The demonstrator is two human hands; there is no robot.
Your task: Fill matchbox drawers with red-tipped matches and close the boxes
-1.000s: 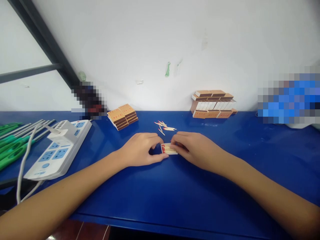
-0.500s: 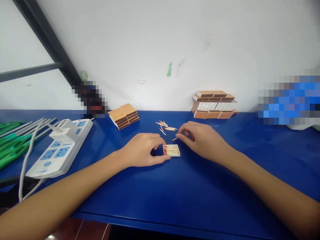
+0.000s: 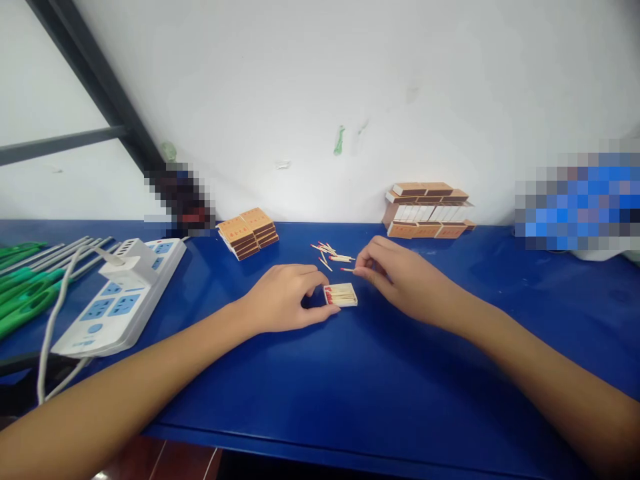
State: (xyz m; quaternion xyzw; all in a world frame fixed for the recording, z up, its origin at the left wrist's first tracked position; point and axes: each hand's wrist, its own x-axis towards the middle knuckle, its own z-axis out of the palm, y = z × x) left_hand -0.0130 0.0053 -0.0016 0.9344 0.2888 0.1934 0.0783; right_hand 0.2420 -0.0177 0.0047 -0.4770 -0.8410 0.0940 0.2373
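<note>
My left hand [image 3: 290, 299] grips the left end of a small white matchbox tray [image 3: 356, 296] between thumb and fingers. Red-tipped matches [image 3: 342, 293] lie side by side in that tray, heads to the left. Just right of and above it, my right hand [image 3: 393, 273] pinches a single match [image 3: 347, 269] by its plain end, the red head pointing left. Several loose matches [image 3: 327, 251] are scattered on the blue table [image 3: 320, 380] beyond the tray, close to the pinched one.
Stacked matchboxes [image 3: 249, 232] sit at the back left; another pile of matchboxes [image 3: 427, 212] stands against the wall at the back right. On the left lie a white power strip [image 3: 117, 300] with a plugged-in adapter and several green-handled tools [image 3: 30, 303].
My right hand has shifted slightly away from me, and the match in it has turned from slanting to nearly level. The tray in my left hand has moved a little left and away from me.
</note>
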